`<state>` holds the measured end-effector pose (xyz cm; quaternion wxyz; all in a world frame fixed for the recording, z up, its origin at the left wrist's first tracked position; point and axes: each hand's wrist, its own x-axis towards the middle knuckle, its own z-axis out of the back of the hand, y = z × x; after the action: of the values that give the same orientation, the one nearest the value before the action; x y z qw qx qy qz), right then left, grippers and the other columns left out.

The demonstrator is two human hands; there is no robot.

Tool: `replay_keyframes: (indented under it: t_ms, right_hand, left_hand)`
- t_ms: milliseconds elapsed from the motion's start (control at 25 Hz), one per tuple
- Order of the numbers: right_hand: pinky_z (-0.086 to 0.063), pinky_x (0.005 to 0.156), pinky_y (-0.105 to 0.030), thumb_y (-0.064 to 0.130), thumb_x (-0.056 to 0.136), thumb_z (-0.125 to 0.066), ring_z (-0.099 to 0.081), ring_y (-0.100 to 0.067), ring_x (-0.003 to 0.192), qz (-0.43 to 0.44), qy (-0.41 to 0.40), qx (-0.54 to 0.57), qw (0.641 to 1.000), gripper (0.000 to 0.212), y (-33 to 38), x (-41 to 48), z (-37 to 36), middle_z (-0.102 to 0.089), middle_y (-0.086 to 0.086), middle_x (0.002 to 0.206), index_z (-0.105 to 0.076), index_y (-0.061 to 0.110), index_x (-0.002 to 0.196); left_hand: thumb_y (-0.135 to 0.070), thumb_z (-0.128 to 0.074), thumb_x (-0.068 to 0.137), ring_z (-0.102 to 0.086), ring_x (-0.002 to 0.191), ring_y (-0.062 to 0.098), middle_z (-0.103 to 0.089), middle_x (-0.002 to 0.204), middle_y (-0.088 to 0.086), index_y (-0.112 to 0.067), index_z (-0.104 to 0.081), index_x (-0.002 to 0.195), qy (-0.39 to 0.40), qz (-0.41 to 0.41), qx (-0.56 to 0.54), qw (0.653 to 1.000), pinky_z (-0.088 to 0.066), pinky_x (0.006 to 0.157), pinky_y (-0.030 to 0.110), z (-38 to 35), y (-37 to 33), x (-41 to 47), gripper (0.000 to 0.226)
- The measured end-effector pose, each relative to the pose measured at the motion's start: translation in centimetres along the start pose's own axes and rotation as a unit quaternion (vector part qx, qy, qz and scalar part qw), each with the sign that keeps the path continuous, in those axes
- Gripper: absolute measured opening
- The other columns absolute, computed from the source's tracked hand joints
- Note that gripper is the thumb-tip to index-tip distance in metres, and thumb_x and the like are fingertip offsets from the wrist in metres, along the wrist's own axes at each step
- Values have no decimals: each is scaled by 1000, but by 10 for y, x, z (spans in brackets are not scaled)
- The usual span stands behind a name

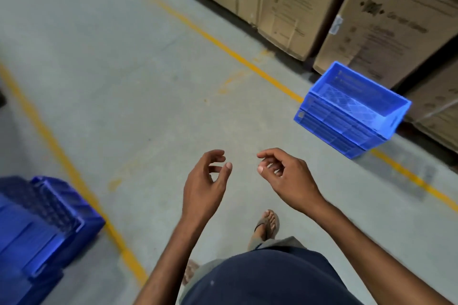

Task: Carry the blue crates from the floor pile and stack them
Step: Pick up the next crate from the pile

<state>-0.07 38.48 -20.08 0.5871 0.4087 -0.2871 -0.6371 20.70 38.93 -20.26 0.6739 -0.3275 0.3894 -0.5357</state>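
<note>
A short stack of blue crates (pixel 347 119) stands upright on the floor at the right, over a yellow line (pixel 223 44), open top up, with perforated walls. At the lower left, a blurred pile of blue crates (pixel 42 225) lies tilted.

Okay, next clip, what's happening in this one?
A person is on a warehouse floor with nothing in hand: the left hand and right hand are held out in front, fingers loosely curled. A neat stack of blue crates sits ahead to the right, by the cardboard boxes. More blue crates lie at lower left. No crate is being carried.
</note>
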Motion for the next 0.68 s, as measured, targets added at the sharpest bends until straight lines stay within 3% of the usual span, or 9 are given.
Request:
replay_keyframes:
  t_ms: [120,320,520,680]
  right_hand:
    - [-56,77,-28,22,90,-71,-66,-8,82,11,46,5,999,19,31,-21,-69,-71,15,90,-69,35,104]
    - [-54,74,-22,24,90,-71,-66,-6,83,32,86,3,996,17,86,-66,-195,-70,18,89,-70,35,103]
    - [-52,72,-16,23,91,-71,-65,-3,85,71,159,0,985,17,144,-97,-301,-69,24,90,-70,34,105]
    - [-54,74,-20,24,92,-70,-66,-5,84,105,217,-28,970,17,188,-88,-368,-71,19,88,-70,35,106]
  left_hand:
    - [-38,-68,93,-68,90,-1,-70,106,-22,-40,-63,113,-47,41,-31,998,-58,79,39,65,51,-41,20]
    - [-34,-69,93,-68,86,1,-72,101,-18,-39,-65,109,-105,103,-67,987,-58,79,37,175,137,-107,17]
    - [-34,-69,92,-67,83,1,-72,97,-17,-38,-65,106,-207,155,-104,960,-55,74,28,270,198,-155,15]
    - [-37,-69,92,-66,82,-1,-71,96,-18,-39,-65,106,-277,199,-124,932,-56,77,29,324,240,-168,15]
